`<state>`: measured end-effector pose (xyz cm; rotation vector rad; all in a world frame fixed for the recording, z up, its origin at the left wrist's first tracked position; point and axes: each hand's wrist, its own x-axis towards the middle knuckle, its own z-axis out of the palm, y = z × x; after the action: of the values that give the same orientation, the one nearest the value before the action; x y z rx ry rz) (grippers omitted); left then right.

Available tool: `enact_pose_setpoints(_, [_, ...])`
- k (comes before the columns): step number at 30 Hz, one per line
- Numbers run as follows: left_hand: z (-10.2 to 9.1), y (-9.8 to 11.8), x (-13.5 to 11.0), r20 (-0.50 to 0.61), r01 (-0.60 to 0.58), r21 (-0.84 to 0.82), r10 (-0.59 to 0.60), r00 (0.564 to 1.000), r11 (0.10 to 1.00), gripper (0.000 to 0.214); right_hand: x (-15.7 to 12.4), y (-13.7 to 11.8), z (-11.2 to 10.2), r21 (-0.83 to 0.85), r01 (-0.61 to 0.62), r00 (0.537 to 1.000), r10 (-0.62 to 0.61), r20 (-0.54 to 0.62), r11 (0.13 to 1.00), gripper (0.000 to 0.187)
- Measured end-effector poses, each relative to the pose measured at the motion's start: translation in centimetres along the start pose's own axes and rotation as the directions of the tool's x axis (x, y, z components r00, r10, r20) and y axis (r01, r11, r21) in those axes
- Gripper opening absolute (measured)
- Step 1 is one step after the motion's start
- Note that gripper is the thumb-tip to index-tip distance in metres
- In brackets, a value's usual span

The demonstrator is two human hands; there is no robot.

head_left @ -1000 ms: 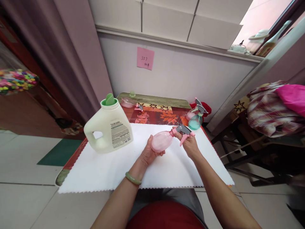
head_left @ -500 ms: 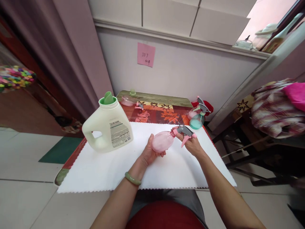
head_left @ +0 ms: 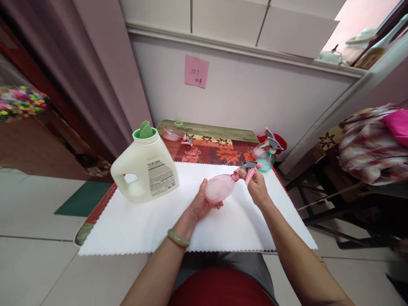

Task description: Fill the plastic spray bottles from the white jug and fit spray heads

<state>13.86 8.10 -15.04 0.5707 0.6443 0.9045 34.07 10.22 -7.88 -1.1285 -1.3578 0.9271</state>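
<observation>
From my remote view, the left grip [head_left: 202, 204] is cradling the pink spray bottle [head_left: 219, 189], which is leaning well over above the white mat [head_left: 153, 229] on the bench [head_left: 219, 128]; the right grip [head_left: 256, 188] is clasping the trigger sprayer [head_left: 251, 168] by its neck. I can't quite tell whether the threads are engaging. If they're sitting loose, that tilt could be risking a spill.
</observation>
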Motion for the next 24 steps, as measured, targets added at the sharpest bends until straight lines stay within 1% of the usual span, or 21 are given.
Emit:
enact_pose_setpoints(3, [0.0,-0.1,0.0,0.012,-0.015,0.003,0.015,1.0,1.0,0.091,-0.1,-0.4,0.3,-0.051,0.016,0.998,-0.013,0.066,0.999,0.034])
enact_pose_setpoints(7, [0.0,0.0,-0.1,0.0,-0.013,0.004,0.013,1.0,1.0,0.088,-0.7,-1.2,0.9,-0.022,0.045,0.995,-0.043,0.094,0.999,0.034])
enact_pose_setpoints(10, [0.3,0.2,-0.2,-0.02,0.0,-0.008,0.0,1.0,1.0,0.087,-0.9,-1.2,1.4,0.077,0.044,0.992,-0.053,0.119,0.996,0.031])
enact_pose_setpoints(12, [0.7,0.3,-0.3,-0.041,0.017,-0.027,-0.018,0.999,1.0,0.085,-0.8,-0.6,1.9,0.173,0.017,0.992,-0.038,0.12,0.985,0.031])
enact_pose_setpoints(15, [1.5,0.3,-0.2,-0.129,0.026,-0.096,-0.038,0.991,0.995,0.082,-0.3,0.7,2.9,0.317,-0.037,0.995,0.007,0.095,0.948,0.032])
enact_pose_setpoints(18, [2.1,0.0,-0.2,-0.206,-0.011,-0.159,-0.022,0.978,0.987,0.079,0.1,1.8,4.2,0.43,-0.038,0.999,0.019,0.049,0.902,0.029])
enact_pose_setpoints(21, [2.4,-0.3,-0.1,-0.234,-0.045,-0.174,0.003,0.972,0.984,0.079,0.3,2.1,5.1,0.476,-0.04,0.999,0.03,0.028,0.879,0.026])
enact_pose_setpoints(24, [2.6,-0.5,-0.2,-0.249,-0.079,-0.178,0.033,0.968,0.981,0.078,0.2,2.0,5.2,0.483,-0.035,0.999,0.024,0.028,0.875,0.023])
